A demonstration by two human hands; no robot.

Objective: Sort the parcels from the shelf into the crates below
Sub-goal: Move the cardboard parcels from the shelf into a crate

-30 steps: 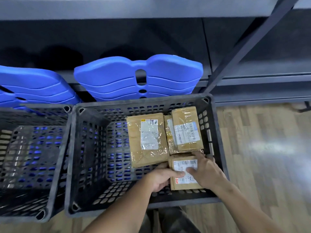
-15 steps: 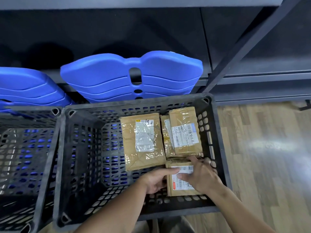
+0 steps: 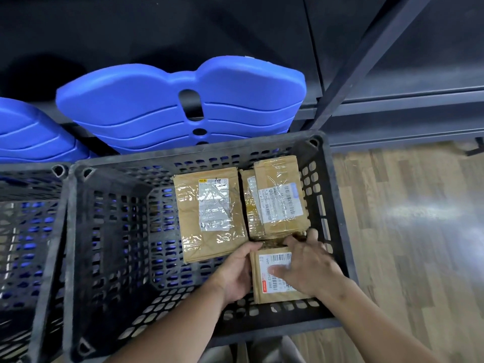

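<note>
A small brown parcel with a white barcode label lies in the near right corner of the black slotted crate. My left hand grips its left edge, fingers curled round it. My right hand lies on top of it, thumb on the label, fingers over its far edge. Behind it lie a large taped brown parcel and a smaller taped parcel stacked on another.
A second black crate stands to the left. Stacked blue plastic seat shells sit behind both crates under the dark metal shelf, with a slanted shelf brace at right. Wooden floor lies to the right.
The view has shifted left and closer. Both hands stay on the small parcel, which has settled a little deeper into the crate's near right corner.
</note>
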